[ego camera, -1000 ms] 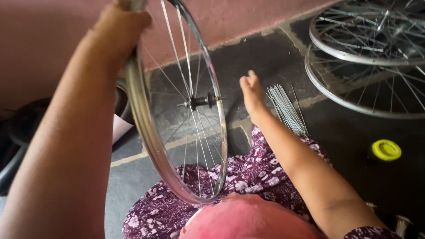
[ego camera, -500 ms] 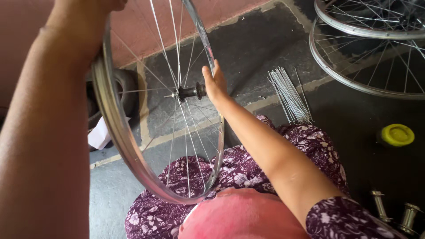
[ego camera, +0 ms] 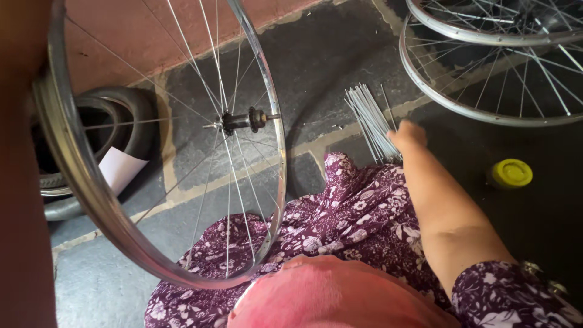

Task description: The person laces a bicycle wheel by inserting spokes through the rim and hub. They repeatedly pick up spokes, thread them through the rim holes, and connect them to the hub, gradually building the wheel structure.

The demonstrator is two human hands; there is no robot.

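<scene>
A silver bicycle wheel rim [ego camera: 91, 194] with thin spokes and a dark hub [ego camera: 243, 120] stands upright over my lap, tilted slightly. My left forearm runs up the left edge beside the rim, and my left hand is out of the frame above it. My right hand [ego camera: 408, 135] stretches out to the floor and rests on the near end of a bundle of loose silver spokes [ego camera: 367, 118]. Its back faces the camera, so the fingers are hidden.
Two more spoked wheels [ego camera: 461, 109] lie at the top right. A yellow round cap [ego camera: 511, 173] sits on the dark floor. A black tyre [ego camera: 130, 106] with a white sheet [ego camera: 121, 167] lies by the reddish wall. Purple floral cloth [ego camera: 352, 218] covers my lap.
My right hand left the hub and swung right, down to the spoke bundle. The wheel has shifted nearer and left, and my left hand has gone out of frame.
</scene>
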